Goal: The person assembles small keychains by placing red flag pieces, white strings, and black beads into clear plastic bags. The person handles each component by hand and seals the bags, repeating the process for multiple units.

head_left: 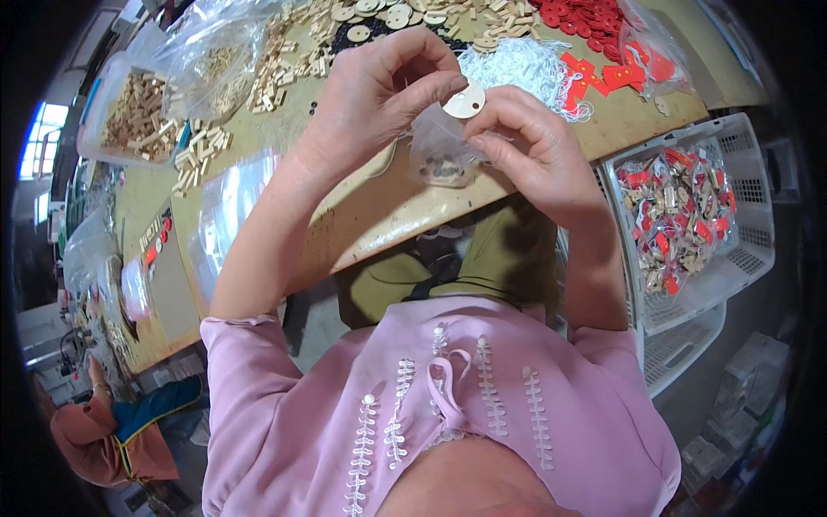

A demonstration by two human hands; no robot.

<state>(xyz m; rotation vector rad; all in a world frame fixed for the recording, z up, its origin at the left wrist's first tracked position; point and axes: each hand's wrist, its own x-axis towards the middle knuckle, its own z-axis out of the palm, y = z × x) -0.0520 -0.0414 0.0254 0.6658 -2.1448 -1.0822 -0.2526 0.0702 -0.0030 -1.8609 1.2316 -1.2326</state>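
Note:
Above the table's front edge, my left hand (375, 99) pinches a pale round wooden disc (465, 102) with small holes, between thumb and forefinger. My right hand (534, 153) is closed beside the disc, its thumb and forefinger pinching the upper edge of a small clear plastic bag (441, 155). Small dark pieces show at the bottom of the bag, which hangs below both hands. The other fingers of my left hand are curled and partly hidden.
Wooden blocks (289, 65), white strings (521, 73) and red discs (586, 19) lie in piles on the table (379, 228). A plastic tub (95, 129) stands left; flat clear bags (228, 202) lie nearer. A white crate (749, 258) holds filled bags at right. Another person (112, 439) is at lower left.

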